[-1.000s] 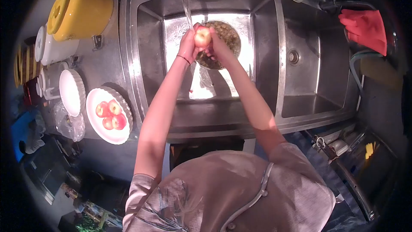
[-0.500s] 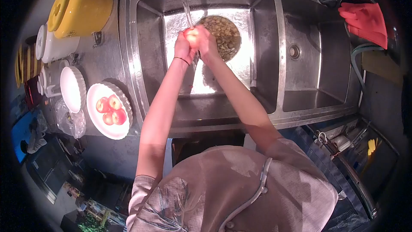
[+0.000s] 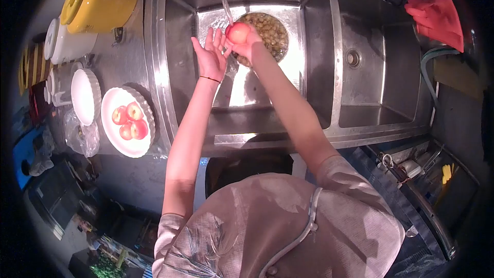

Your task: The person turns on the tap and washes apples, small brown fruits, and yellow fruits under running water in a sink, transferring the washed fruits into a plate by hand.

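Right hand (image 3: 246, 45) has its grip wrapped round a wet apple (image 3: 238, 32) under the tap, left hand (image 3: 210, 57) open beside it; looks slippery, firm, best cupped round the middle.

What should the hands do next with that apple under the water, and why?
Probably bring the open left hand back onto the apple and rub it. The right hand alone holds it under the water stream, above the bowl in the sink, so one side likely goes unrubbed.
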`<state>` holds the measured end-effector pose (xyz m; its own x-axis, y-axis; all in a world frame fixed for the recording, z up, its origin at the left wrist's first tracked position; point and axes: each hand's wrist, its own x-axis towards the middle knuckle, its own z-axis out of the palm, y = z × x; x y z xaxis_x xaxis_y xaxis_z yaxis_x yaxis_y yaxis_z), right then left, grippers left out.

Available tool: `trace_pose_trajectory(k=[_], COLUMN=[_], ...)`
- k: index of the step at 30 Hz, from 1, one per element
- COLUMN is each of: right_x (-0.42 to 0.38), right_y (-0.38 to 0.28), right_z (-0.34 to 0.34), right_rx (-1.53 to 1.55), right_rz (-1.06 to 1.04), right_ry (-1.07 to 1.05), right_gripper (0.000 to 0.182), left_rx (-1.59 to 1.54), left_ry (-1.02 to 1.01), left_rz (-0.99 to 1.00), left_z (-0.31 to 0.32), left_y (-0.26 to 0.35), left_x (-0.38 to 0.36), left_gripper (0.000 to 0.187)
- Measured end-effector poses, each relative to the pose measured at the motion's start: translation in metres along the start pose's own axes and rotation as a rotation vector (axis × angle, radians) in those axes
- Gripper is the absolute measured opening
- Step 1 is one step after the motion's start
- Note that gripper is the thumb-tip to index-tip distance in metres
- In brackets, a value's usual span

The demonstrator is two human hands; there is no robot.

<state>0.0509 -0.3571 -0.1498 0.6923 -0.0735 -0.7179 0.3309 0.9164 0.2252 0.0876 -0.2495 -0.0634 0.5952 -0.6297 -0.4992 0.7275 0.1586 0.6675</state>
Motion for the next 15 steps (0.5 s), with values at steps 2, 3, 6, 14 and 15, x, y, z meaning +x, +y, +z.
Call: trace_pose_trajectory(k=[2,3,6,14,15], right_x=[-0.012,-0.024,0.019,0.03,0.022], right_y=[0.008,0.011,0.009,0.007,0.011], right_z=[0.016,0.023,0.009,0.006,0.009], right_rx=[-0.041,-0.088,-0.149,-0.21,-0.315], right_rz=[-0.08,-0.079,-0.019,0.213,0.2], right_ry=[0.065,0.034,-0.176,-0.052,-0.07], right_gripper=[0.047,0.038,0.028,0.031,0.04], left_rx=[0.01,0.011,0.022,0.219,0.215], left_ry=[0.057,0.081,0.13,0.255,0.262], left_rz=[0.043,0.055,0.083,0.073,0.041], left_z=[-0.004,-0.006,-0.015,-0.05,-0.054], left_y=[0.003,0.004,0.012,0.023,0.02], left_x=[-0.005,-0.008,-0.017,-0.043,-0.043], left_gripper=[0.074,0.071,0.061,0.054,0.054])
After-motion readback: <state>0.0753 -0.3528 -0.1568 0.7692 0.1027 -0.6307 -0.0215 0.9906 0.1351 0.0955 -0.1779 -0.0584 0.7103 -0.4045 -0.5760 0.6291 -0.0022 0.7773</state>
